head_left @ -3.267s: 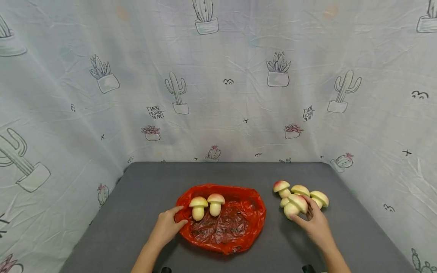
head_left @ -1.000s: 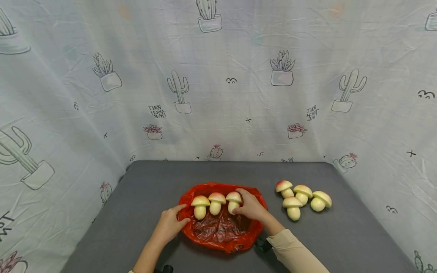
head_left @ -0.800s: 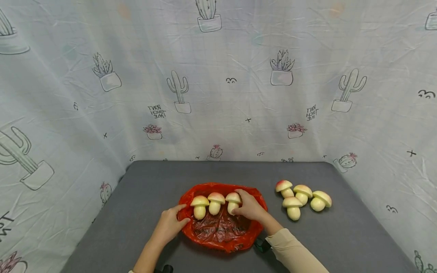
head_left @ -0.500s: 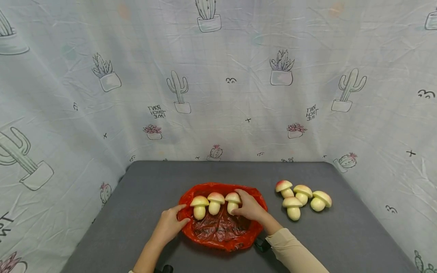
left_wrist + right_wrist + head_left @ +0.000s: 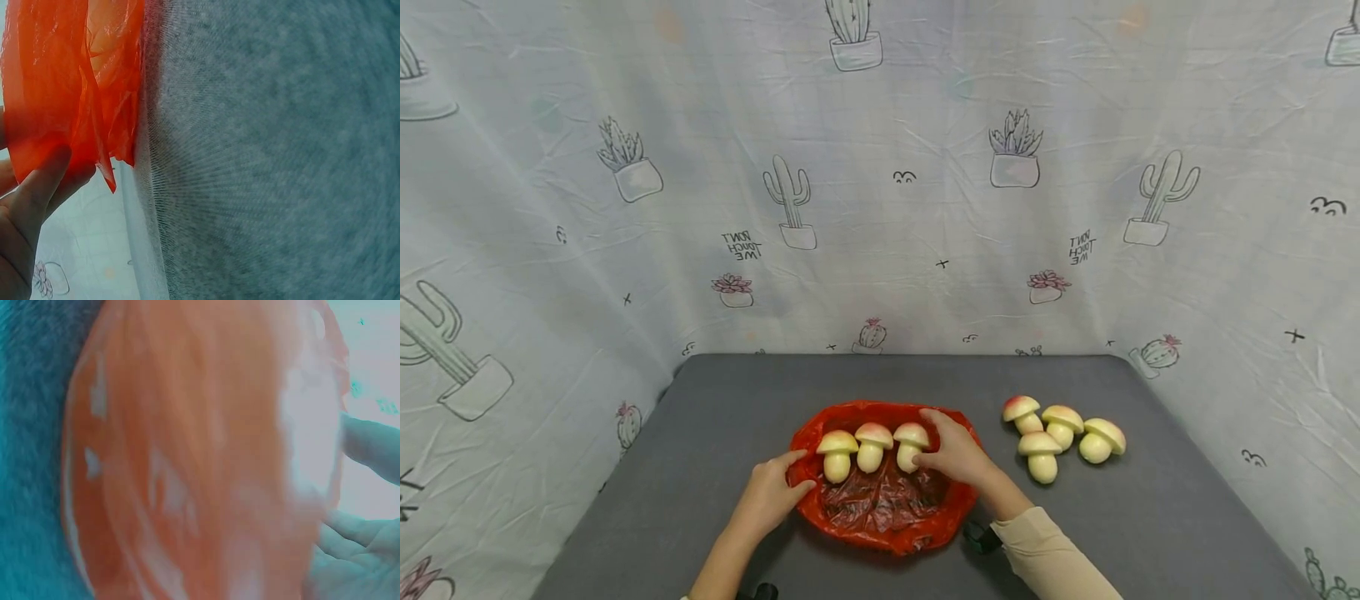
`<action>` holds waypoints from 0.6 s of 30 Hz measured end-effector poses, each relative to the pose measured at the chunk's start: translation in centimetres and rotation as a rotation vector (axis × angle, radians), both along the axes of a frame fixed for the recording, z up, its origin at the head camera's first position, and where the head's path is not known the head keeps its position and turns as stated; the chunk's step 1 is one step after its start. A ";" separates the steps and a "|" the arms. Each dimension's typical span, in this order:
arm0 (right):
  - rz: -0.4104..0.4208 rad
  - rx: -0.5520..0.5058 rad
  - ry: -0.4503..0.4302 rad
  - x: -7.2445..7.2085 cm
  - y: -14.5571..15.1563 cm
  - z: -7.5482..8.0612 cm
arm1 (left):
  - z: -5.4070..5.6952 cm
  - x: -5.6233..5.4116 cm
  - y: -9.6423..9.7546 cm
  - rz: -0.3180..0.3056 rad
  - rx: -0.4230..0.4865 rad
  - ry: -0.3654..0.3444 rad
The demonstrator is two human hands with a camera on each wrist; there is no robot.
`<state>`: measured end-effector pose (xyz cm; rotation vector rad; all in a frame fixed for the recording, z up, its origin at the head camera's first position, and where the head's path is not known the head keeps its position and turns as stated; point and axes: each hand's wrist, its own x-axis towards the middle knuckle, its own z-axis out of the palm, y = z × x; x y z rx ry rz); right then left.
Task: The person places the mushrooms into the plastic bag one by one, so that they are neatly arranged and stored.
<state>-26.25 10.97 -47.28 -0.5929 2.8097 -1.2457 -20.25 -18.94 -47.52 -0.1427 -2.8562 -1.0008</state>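
A red plastic bag (image 5: 895,533) lies spread open on the grey table, its rim standing up in a ring. My left hand (image 5: 770,493) holds the bag's left edge; in the left wrist view its fingers (image 5: 44,181) are at the thin red plastic. Inside the bag, a row of three mushrooms with pale stems shows: a left mushroom (image 5: 837,457), a middle mushroom (image 5: 872,447) and a right mushroom (image 5: 910,446). My right hand (image 5: 961,454) reaches over the bag's right rim beside the right mushroom, fingers spread and slightly off its cap. The bag wall hides that mushroom in the right wrist view.
To the bag's right, several more mushrooms (image 5: 1041,456) lie in a loose group on the grey table (image 5: 730,392). A pale curtain (image 5: 865,250) with printed cacti stands behind the table and along both sides.
My right hand carried a mushroom from the group into the bag, at the right of the other two, then loosened and drew slightly away rightward. The left hand stayed on the bag's edge.
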 end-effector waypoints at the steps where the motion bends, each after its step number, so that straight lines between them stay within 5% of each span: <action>1: -0.008 -0.013 0.000 0.1 0.2 0.2 | 0.0 0.0 0.0 0.000 0.001 -0.002; 11: -0.045 -0.163 -0.063 1.0 2.6 1.0 | 0.2 0.2 0.0 0.004 -0.004 0.013; 18: -0.034 -0.258 0.026 1.8 5.9 0.8 | 0.3 0.2 0.0 0.012 -0.005 -0.001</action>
